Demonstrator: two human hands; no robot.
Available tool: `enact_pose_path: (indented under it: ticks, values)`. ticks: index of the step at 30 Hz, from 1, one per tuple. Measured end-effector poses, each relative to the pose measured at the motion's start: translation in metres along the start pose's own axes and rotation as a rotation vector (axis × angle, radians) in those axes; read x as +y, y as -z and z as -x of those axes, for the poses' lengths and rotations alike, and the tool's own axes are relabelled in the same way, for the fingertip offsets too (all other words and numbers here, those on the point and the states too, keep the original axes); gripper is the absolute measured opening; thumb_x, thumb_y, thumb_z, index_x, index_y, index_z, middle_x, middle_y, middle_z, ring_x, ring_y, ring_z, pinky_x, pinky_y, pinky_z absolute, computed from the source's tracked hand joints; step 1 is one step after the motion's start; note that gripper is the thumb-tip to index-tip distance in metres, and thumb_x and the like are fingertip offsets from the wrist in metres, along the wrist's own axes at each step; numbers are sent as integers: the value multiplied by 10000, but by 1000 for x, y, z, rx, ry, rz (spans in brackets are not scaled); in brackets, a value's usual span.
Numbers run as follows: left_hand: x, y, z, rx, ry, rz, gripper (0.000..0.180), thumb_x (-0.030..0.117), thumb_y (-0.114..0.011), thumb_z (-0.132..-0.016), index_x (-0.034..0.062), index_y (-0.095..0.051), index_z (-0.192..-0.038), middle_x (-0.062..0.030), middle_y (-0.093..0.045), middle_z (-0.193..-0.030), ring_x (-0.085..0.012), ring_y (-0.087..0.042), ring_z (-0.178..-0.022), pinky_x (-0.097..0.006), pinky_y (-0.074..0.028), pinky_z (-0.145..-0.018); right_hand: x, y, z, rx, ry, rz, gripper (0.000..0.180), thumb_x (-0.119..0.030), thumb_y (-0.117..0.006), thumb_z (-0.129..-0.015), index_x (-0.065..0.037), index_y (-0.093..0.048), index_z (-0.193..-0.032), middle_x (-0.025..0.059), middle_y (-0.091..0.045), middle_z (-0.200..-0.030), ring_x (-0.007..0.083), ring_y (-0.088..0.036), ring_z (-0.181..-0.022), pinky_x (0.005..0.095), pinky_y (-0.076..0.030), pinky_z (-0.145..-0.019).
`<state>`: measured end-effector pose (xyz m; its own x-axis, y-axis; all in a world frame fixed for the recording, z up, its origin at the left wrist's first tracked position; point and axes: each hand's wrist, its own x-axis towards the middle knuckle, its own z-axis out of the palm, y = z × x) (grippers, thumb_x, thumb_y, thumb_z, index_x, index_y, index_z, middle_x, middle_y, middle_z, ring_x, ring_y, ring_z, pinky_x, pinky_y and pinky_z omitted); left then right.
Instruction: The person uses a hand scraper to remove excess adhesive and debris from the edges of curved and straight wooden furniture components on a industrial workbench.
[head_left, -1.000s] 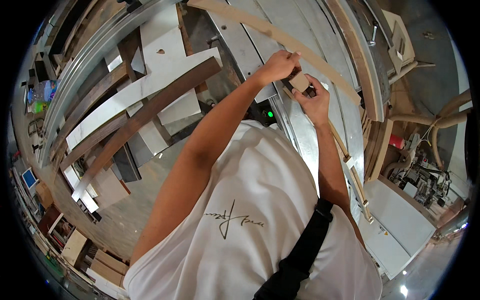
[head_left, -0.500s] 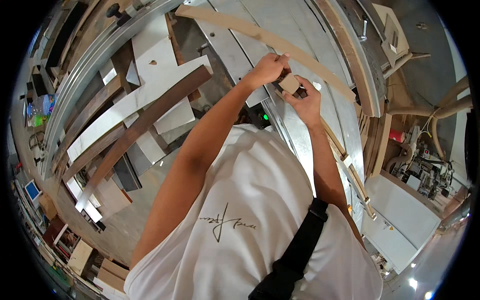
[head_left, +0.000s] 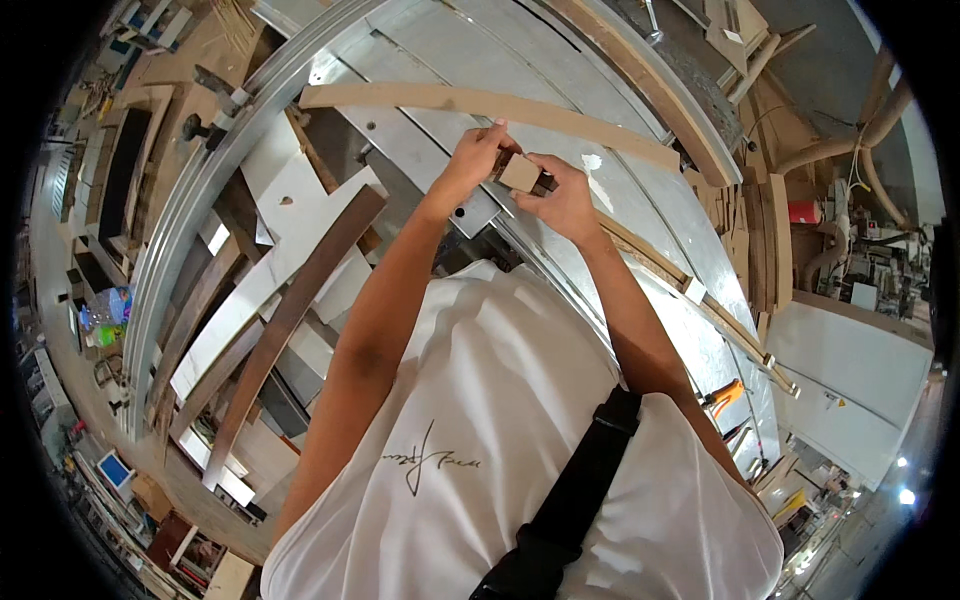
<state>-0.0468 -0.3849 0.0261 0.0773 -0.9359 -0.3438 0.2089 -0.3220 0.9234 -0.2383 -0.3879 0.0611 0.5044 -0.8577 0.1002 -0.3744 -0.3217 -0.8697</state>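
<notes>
**Workshop with a metal surface (head_left: 425, 68), a small block held above it or on it**

On the far left, plastic bottles (head_left: 105, 308) stand near a long metal rail (head_left: 172, 245). Right of the rail, a white board (head_left: 225, 340) and a dark brown board (head_left: 290, 315) lie slantwise over other offcuts.

Near the middle, the left hand (head_left: 472, 165) has its fingers drawn together on the left side of the block (head_left: 519, 174), which shows a tan face and dark sides. Just beyond, a long tan strip (head_left: 480, 104) lies across the surface. The right hand (head_left: 562, 200) meets the block from the other side, its grip parted only by the block's width, thumb nearer the body and fingers beyond. Whether the block rests on the metal, I cannot tell.

Farther right are narrow wooden strips (head_left: 645, 248), an orange-handled tool (head_left: 727, 395) and a white cabinet (head_left: 850, 375).
</notes>
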Motion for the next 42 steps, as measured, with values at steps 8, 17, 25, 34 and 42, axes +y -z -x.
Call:
enact_pose_path:
  ticks: [8,17,25,34,42]
  values:
    - [3,-2,-5,2,28,-44,572,467,-453,-1089,-7,-726,-921,-88,-710,-847,-175,-655,-760,-327,-523,-755,1,7,-1,8,39,35,552,-203,-819,-723,9,-676,-1212,194,-727,-1100,329,-724,-1003,373,-563,-904]
    - [-10,2,-6,17,-61,-41,579,427,-449,-1095,-36,-729,-888,-109,-736,-870,-195,-676,-803,-329,-525,-805,12,75,59,184,-262,475,559,-430,-610,-1003,0,-457,-1326,256,-730,-943,452,-724,-846,499,-576,-751]
    - [-19,-17,33,768,-567,-120,410,358,-592,-1047,-21,-686,-920,-72,-694,-853,-138,-585,-770,-336,-474,-687,22,68,58,114,-364,785,594,-510,-536,-1017,12,-451,-1287,276,-714,-817,478,-712,-777,560,-566,-709]
    - [-210,-66,180,496,52,-78,340,267,-603,-1026,-12,-699,-857,-95,-664,-710,-190,-594,-647,-363,-476,-615,39,53,62,232,-282,798,609,-481,-578,-1022,69,-501,-1273,269,-737,-920,432,-737,-871,475,-566,-752]
    - [-380,-109,135,86,396,-198,366,251,-479,-1047,51,-663,-1292,-211,-727,-981,-365,-680,-823,-520,-524,-763,43,45,66,321,-261,714,512,-412,-604,-1032,53,-522,-1228,108,-668,-721,163,-573,-593,319,-479,-584]
